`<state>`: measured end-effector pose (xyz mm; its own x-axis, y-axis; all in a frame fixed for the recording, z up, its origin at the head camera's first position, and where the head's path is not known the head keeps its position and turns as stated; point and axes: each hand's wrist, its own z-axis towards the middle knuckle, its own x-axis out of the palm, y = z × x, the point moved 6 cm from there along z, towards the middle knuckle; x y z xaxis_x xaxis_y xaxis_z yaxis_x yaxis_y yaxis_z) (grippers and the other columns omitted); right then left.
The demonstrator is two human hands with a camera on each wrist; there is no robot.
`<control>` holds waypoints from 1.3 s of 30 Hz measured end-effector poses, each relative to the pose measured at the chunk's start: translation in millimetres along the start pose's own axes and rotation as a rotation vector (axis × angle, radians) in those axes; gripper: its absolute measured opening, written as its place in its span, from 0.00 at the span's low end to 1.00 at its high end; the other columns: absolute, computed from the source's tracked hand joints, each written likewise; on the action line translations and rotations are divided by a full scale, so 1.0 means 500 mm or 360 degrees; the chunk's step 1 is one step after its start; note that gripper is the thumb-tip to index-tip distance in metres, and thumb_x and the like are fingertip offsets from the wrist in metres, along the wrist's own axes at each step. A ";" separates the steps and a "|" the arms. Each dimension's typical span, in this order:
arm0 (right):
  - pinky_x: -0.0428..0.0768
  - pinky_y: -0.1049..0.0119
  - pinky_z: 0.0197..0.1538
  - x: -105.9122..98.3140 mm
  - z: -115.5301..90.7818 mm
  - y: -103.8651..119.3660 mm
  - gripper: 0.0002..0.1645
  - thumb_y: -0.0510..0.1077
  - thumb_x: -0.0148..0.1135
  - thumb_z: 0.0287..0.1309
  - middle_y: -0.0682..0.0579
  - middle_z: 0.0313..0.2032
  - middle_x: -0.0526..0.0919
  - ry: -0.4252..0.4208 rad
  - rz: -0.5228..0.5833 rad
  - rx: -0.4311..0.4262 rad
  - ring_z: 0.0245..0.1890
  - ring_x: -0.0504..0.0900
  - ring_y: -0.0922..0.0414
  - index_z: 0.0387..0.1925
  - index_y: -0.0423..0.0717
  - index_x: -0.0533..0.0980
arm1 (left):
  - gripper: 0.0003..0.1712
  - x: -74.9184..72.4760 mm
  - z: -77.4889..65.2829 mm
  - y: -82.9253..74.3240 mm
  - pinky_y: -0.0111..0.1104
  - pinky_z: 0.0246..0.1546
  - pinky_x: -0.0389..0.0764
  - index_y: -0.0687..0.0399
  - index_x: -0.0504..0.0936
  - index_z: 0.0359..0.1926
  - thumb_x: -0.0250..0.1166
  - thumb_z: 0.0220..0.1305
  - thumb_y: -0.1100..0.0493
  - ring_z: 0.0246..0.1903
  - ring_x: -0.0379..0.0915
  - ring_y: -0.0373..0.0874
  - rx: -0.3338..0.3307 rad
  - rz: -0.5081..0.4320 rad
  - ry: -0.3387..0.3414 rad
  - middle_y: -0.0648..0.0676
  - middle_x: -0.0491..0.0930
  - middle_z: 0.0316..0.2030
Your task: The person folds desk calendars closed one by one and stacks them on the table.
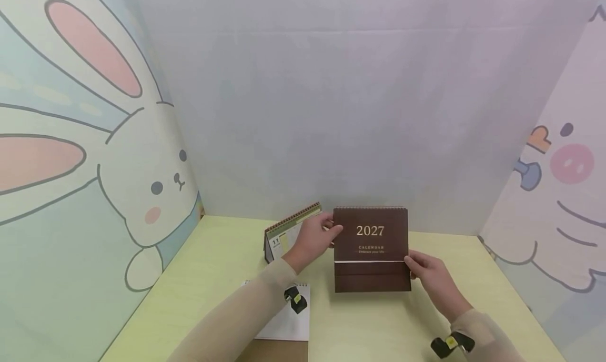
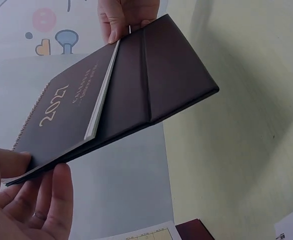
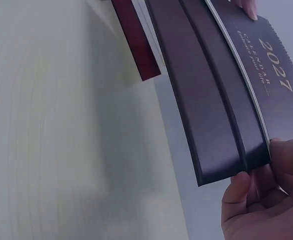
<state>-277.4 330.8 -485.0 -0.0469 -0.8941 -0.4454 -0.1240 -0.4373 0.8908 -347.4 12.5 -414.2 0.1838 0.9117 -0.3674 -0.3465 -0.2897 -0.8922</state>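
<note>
A dark brown desk calendar (image 1: pixel 371 241) with a gold "2027" on its cover is held up between both hands, its spiral binding along the top. My left hand (image 1: pixel 313 238) pinches its upper left edge, thumb on the cover and fingers behind. At the lower right edge my right hand (image 1: pixel 433 278) grips it, thumb in front, as the right wrist view also shows. The left wrist view shows the calendar's lower flap (image 2: pixel 174 70) raised over the table. Behind my left hand stands a second desk calendar (image 1: pixel 279 242) with a green-topped page, partly hidden by the hand.
A white spiral-bound pad (image 1: pixel 289 320) with a brown lower part lies under my left forearm. The pale yellow table (image 1: pixel 213 257) meets a grey back wall (image 1: pixel 303 114). Side walls carry a cartoon rabbit (image 1: pixel 137 188) on the left and a white animal figure (image 1: pixel 535 214) on the right.
</note>
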 end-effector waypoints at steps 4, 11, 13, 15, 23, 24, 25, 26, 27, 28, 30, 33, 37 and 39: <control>0.83 0.64 0.53 0.008 -0.011 0.005 0.25 0.48 0.59 0.94 0.61 0.41 0.90 0.0022 0.0045 0.0011 0.44 0.81 0.61 0.73 0.33 0.83 | 0.19 -0.009 0.001 0.000 0.37 0.37 0.98 0.64 0.90 0.67 0.74 0.85 0.59 0.38 0.94 0.46 -0.0029 -0.0015 -0.0008 0.69 0.94 0.55; 0.86 0.67 0.53 0.024 -0.033 0.026 0.28 0.46 0.58 0.95 0.60 0.45 0.96 0.0064 0.0149 0.0028 0.43 0.87 0.63 0.78 0.29 0.79 | 0.19 -0.022 0.005 0.010 0.46 0.40 0.99 0.63 0.91 0.69 0.73 0.85 0.59 0.29 0.88 0.34 -0.0073 0.0003 -0.0026 0.67 0.97 0.54; 0.86 0.68 0.53 0.028 -0.037 0.029 0.29 0.45 0.58 0.95 0.60 0.46 0.97 0.0073 0.0181 0.0040 0.43 0.88 0.64 0.78 0.27 0.78 | 0.20 -0.024 0.005 0.014 0.43 0.39 0.98 0.63 0.91 0.69 0.73 0.85 0.59 0.28 0.87 0.33 -0.0095 -0.0014 -0.0027 0.67 0.97 0.54; 0.86 0.69 0.53 0.031 -0.041 0.031 0.30 0.45 0.57 0.95 0.61 0.47 0.96 0.0090 0.0204 0.0051 0.44 0.87 0.66 0.79 0.25 0.76 | 0.21 -0.026 0.002 0.018 0.38 0.37 0.97 0.62 0.90 0.71 0.73 0.85 0.60 0.28 0.87 0.33 -0.0133 -0.0035 -0.0029 0.66 0.98 0.54; 0.83 0.68 0.50 0.040 -0.074 0.041 0.27 0.43 0.58 0.93 0.60 0.38 0.88 0.0156 0.0215 0.0098 0.40 0.81 0.64 0.75 0.25 0.79 | 0.22 -0.031 -0.012 0.027 0.39 0.38 0.98 0.65 0.89 0.71 0.73 0.84 0.60 0.30 0.89 0.35 -0.0263 -0.0076 0.0027 0.65 0.98 0.50; 0.82 0.68 0.50 0.041 -0.079 0.043 0.27 0.44 0.58 0.93 0.59 0.38 0.88 0.0164 0.0210 0.0102 0.40 0.81 0.63 0.74 0.25 0.80 | 0.21 -0.032 -0.014 0.027 0.41 0.40 0.98 0.65 0.90 0.70 0.73 0.84 0.60 0.30 0.89 0.35 -0.0278 -0.0076 0.0037 0.65 0.98 0.49; 0.83 0.68 0.50 0.042 -0.084 0.045 0.26 0.44 0.58 0.93 0.59 0.38 0.89 0.0172 0.0207 0.0103 0.40 0.81 0.63 0.74 0.25 0.80 | 0.20 -0.033 -0.016 0.026 0.43 0.42 0.99 0.65 0.91 0.69 0.73 0.84 0.60 0.31 0.90 0.36 -0.0284 -0.0079 0.0046 0.64 0.98 0.49; 0.83 0.68 0.50 0.042 -0.089 0.047 0.26 0.44 0.59 0.93 0.59 0.38 0.89 0.0176 0.0207 0.0102 0.39 0.81 0.63 0.74 0.26 0.81 | 0.18 -0.035 -0.018 0.025 0.44 0.43 0.99 0.65 0.91 0.67 0.73 0.84 0.60 0.31 0.90 0.36 -0.0295 -0.0084 0.0057 0.64 0.98 0.48; 0.83 0.68 0.50 0.043 -0.094 0.049 0.26 0.44 0.59 0.92 0.58 0.37 0.88 0.0179 0.0210 0.0101 0.39 0.81 0.63 0.73 0.26 0.81 | 0.17 -0.036 -0.020 0.024 0.43 0.43 0.99 0.65 0.92 0.65 0.73 0.84 0.60 0.32 0.90 0.36 -0.0301 -0.0084 0.0064 0.63 0.98 0.48; 0.83 0.68 0.49 0.043 -0.098 0.050 0.25 0.43 0.59 0.92 0.58 0.37 0.87 0.0182 0.0215 0.0098 0.38 0.81 0.63 0.72 0.26 0.82 | 0.16 -0.037 -0.022 0.023 0.42 0.43 0.99 0.65 0.92 0.64 0.73 0.84 0.60 0.32 0.90 0.37 -0.0304 -0.0081 0.0068 0.63 0.98 0.47; 0.83 0.68 0.48 0.043 -0.105 0.054 0.24 0.43 0.60 0.92 0.57 0.35 0.86 0.0193 0.0209 0.0075 0.37 0.80 0.62 0.69 0.26 0.83 | 0.14 -0.039 -0.026 0.021 0.40 0.42 0.98 0.65 0.93 0.61 0.73 0.84 0.61 0.33 0.90 0.37 -0.0324 -0.0091 0.0081 0.63 0.98 0.46; 0.82 0.67 0.46 0.043 -0.114 0.058 0.20 0.43 0.60 0.91 0.57 0.33 0.82 0.0214 0.0221 0.0054 0.35 0.79 0.62 0.62 0.28 0.85 | 0.14 -0.041 -0.031 0.019 0.35 0.39 0.97 0.67 0.93 0.60 0.73 0.84 0.61 0.33 0.90 0.38 -0.0345 -0.0099 0.0090 0.63 0.97 0.45; 0.81 0.67 0.46 0.043 -0.123 0.061 0.18 0.43 0.60 0.91 0.57 0.32 0.81 0.0255 0.0255 0.0050 0.35 0.78 0.62 0.57 0.29 0.85 | 0.17 -0.042 -0.036 0.020 0.36 0.41 0.98 0.70 0.92 0.63 0.73 0.84 0.61 0.34 0.93 0.41 -0.0381 -0.0099 0.0109 0.65 0.98 0.46; 0.82 0.67 0.46 0.042 -0.127 0.063 0.19 0.43 0.59 0.92 0.58 0.33 0.82 0.0277 0.0268 0.0045 0.36 0.79 0.62 0.59 0.28 0.85 | 0.19 -0.041 -0.039 0.021 0.38 0.43 0.98 0.70 0.91 0.66 0.72 0.85 0.61 0.36 0.95 0.42 -0.0402 -0.0104 0.0120 0.65 0.98 0.47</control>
<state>-219.6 292.0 -460.7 0.1020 -0.9584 -0.2667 -0.1567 -0.2802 0.9471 -336.7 -15.0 -420.9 0.2695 0.9092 -0.3172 -0.0929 -0.3034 -0.9483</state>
